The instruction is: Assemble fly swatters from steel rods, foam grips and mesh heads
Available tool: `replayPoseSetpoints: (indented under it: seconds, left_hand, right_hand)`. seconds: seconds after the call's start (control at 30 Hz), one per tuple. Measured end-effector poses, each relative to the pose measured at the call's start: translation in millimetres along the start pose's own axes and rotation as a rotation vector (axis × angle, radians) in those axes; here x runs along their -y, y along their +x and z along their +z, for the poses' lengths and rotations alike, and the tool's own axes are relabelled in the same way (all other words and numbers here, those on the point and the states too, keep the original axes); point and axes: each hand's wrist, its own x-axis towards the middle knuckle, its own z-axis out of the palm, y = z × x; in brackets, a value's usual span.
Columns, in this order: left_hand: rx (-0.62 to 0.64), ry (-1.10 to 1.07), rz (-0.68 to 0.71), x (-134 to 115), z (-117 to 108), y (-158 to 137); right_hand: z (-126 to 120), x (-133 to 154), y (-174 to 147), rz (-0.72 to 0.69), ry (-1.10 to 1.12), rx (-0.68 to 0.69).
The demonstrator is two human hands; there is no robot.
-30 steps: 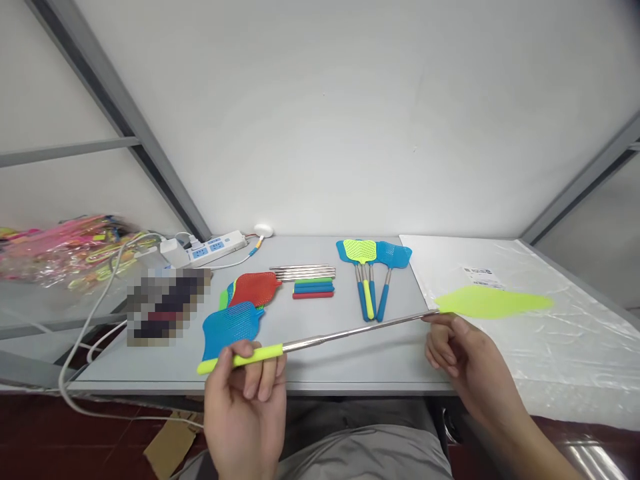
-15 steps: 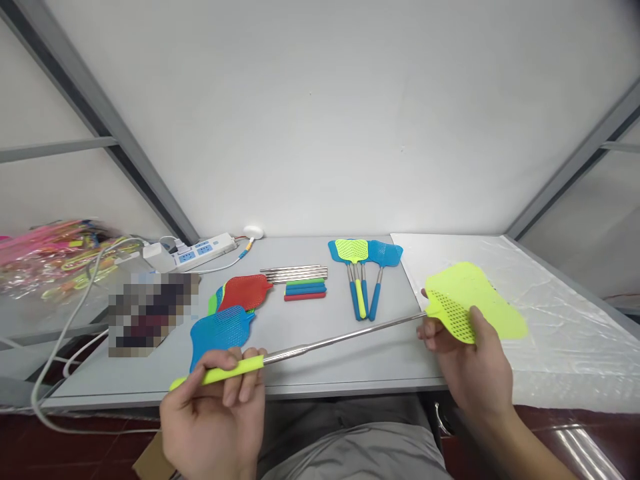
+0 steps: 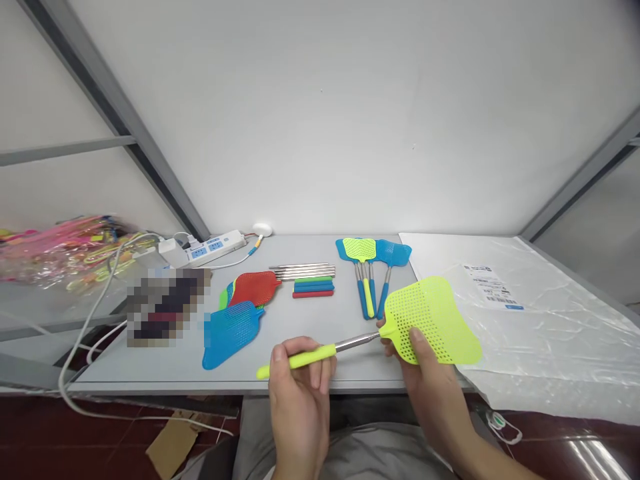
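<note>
left hand (image 3: pixel 303 400) palm up, fingers (image 3: pixel 325 373) curled in a grip, left thumb (image 3: pixel 280 363) folded over near side, right hand (image 3: pixel 435 393) apart from it, right thumb (image 3: pixel 423 347) extended on top, other fingers mostly hidden underneath, pinching, right forearm (image 3: pixel 480 450) angling in from lower right

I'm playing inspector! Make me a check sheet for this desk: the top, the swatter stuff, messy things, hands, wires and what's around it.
Surface: grey desk; white plastic-covered sheet over its right part.
Swatter things: yellow-green swatter in both hands; assembled swatters near the middle; loose heads, metal rods and coloured grips to the left.
Clutter: bagged colourful items at far left; blurred item, can't tell what; cardboard on the floor.
Hands: left hand on the handle; right hand on the swatter's head.
Cables: white cable looping beside the desk's left end; power strip on top.
Surroundings: pale wall, grey frame, dark red floor.
</note>
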Motion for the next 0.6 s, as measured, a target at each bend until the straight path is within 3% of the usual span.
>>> replayPoseSetpoints:
  seconds: [0.23,0.37,0.43,0.6]
  left_hand:
    - [0.016,-0.04,0.012,3.1,-2.6,1.1]
    - [0.092,0.003,0.001,0.5,-8.7,6.2]
    - [0.136,0.095,-0.009,-2.9,-14.5,10.2]
    - [0.218,0.562,0.138,-12.5,-30.5,21.4]
  right_hand:
    - [7.7,10.3,-8.0,-0.03,0.0,0.003]
    - [4.6,15.2,-2.3,-0.027,0.009,0.154]
    - [0.7,18.9,4.0,0.004,0.027,0.208]
    - [-18.6,30.5,26.3,0.014,0.109,0.115]
